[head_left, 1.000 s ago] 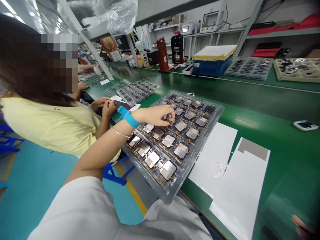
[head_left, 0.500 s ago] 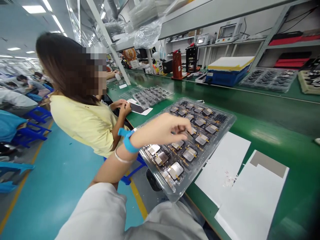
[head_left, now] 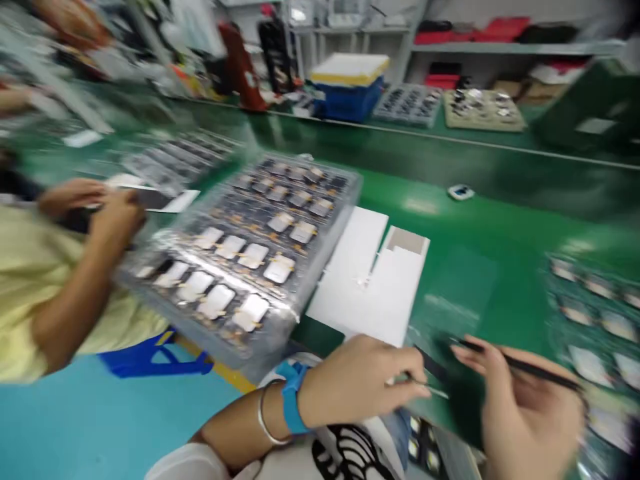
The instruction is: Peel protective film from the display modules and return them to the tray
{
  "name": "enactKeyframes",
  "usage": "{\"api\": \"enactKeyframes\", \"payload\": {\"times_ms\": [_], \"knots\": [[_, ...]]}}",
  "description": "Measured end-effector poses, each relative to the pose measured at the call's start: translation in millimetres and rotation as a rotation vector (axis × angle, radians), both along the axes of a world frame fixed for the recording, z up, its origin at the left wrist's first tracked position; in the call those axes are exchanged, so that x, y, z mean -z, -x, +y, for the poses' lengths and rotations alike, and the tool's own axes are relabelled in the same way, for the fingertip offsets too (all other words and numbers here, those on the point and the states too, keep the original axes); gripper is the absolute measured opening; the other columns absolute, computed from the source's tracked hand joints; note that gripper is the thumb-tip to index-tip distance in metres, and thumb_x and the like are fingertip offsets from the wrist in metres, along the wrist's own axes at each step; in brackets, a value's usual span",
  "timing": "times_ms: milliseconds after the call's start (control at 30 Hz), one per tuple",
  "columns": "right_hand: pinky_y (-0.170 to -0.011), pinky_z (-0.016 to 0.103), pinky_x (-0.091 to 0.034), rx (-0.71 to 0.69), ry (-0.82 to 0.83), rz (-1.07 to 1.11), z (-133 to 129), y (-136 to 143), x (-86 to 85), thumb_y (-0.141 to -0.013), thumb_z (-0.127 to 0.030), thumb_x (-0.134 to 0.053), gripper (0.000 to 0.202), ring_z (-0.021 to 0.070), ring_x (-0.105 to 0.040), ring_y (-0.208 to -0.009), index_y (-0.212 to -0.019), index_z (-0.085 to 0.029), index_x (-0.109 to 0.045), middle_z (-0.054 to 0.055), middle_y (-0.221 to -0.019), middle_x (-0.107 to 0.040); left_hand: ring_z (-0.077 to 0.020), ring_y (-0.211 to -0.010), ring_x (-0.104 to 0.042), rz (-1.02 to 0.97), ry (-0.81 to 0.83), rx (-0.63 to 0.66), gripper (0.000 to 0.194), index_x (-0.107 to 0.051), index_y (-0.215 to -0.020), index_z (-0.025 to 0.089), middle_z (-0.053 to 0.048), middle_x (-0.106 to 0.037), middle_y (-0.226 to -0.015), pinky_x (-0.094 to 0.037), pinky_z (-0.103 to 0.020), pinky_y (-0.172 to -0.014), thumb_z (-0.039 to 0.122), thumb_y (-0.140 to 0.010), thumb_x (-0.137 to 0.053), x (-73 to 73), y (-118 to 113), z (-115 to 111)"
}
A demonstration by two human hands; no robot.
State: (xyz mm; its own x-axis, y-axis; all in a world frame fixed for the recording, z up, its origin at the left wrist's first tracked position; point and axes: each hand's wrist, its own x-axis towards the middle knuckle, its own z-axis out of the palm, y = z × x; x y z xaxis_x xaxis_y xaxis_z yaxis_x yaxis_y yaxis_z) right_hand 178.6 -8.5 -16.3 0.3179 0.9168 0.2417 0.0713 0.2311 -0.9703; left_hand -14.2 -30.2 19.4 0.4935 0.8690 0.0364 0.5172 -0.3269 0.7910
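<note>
My left hand (head_left: pixel 373 377), with a blue band and a bangle at the wrist, is over the bench's front edge. Its thumb and forefinger pinch a small thin flat part (head_left: pixel 436 392), seen nearly edge-on and blurred. To its right, my right hand (head_left: pixel 530 407) grips a slim black tool (head_left: pixel 520 365) that looks like tweezers, its tip pointing left. A clear plastic tray (head_left: pixel 287 320) of rounded-square silvery parts with yellow tabs lies left of my hands. White sheets (head_left: pixel 385 293) lie beyond my left hand.
Another clear tray (head_left: pixel 555 320) of rounded parts sits at right. A co-worker in a yellow top (head_left: pixel 30 287) handles a dark flat piece at left. At the back stand a blue bin (head_left: pixel 347 100) and a beige tray (head_left: pixel 483 123). A small white object (head_left: pixel 461 192) lies on the green bench.
My left hand has gone from over the tray to the bench's front edge, holding a small part. My right hand with the black tool has come into view. The head view has turned right.
</note>
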Motion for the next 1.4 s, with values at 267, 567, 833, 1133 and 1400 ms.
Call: {"api": "enactKeyframes", "payload": {"times_ms": [267, 567, 833, 1133, 1400], "knots": [[-0.062, 0.025, -0.063, 0.051, 0.125, -0.085, -8.4, -1.8, 6.0, -0.087, -0.032, -0.073, 0.024, 0.0176, -0.073, -0.067, -0.094, -0.017, -0.055, 0.006, -0.083, -0.072, -0.0231, -0.105, -0.069, -0.066, -0.007, 0.068, 0.005, -0.062, -0.1, 0.02, -0.003, -0.075, -0.105, -0.056, -0.036, -0.091, 0.023, -0.097, -0.059, 18.0, -11.6, 8.3], [-0.064, 0.025, -0.064, 0.066, 0.147, -0.159, -38.9, -12.6, 5.5, -0.091, -0.023, -0.067, 0.013, 0.0153, -0.073, -0.07, -0.096, -0.017, -0.056, 0.004, -0.09, -0.068, -0.0248, -0.115, -0.064, 0.053, -0.17, 0.223, 0.01, -0.058, -0.107, 0.016, -0.008, -0.072, -0.112, -0.055, -0.042, -0.097, 0.016, -0.099, -0.052, 21.3, -11.7, 10.7], [-0.069, 0.023, -0.064, 0.049, 0.177, -0.156, -40.9, -9.8, 3.8, -0.093, -0.022, -0.064, 0.008, 0.0162, -0.074, -0.076, -0.095, -0.02, -0.056, 0.005, -0.092, -0.069, -0.026, -0.118, -0.065, 0.171, -0.317, 0.274, 0.014, -0.059, -0.109, 0.013, -0.012, -0.072, -0.118, -0.059, -0.042, -0.093, 0.012, -0.098, -0.05, 13.8, -17.2, 10.4], [-0.067, 0.025, -0.064, 0.071, 0.195, -0.129, -40.9, -9.9, 5.7, -0.092, -0.024, -0.067, 0.012, 0.0162, -0.074, -0.073, -0.095, -0.018, -0.057, 0.006, -0.092, -0.069, -0.0264, -0.113, -0.068, 0.187, -0.336, 0.251, 0.014, -0.061, -0.105, 0.012, -0.012, -0.074, -0.113, -0.06, -0.041, -0.09, 0.01, -0.097, -0.05, 11.2, -19.4, 11.9], [-0.063, 0.027, -0.065, 0.124, 0.16, -0.048, -39.5, -8.9, 4.7, -0.091, -0.024, -0.068, 0.015, 0.0175, -0.074, -0.071, -0.095, -0.019, -0.055, 0.004, -0.088, -0.07, -0.0272, -0.111, -0.068, 0.139, -0.246, 0.231, 0.013, -0.057, -0.11, 0.015, -0.012, -0.073, -0.113, -0.058, -0.044, -0.089, 0.015, -0.099, -0.049, 14.6, -16.1, 9.5]]}}
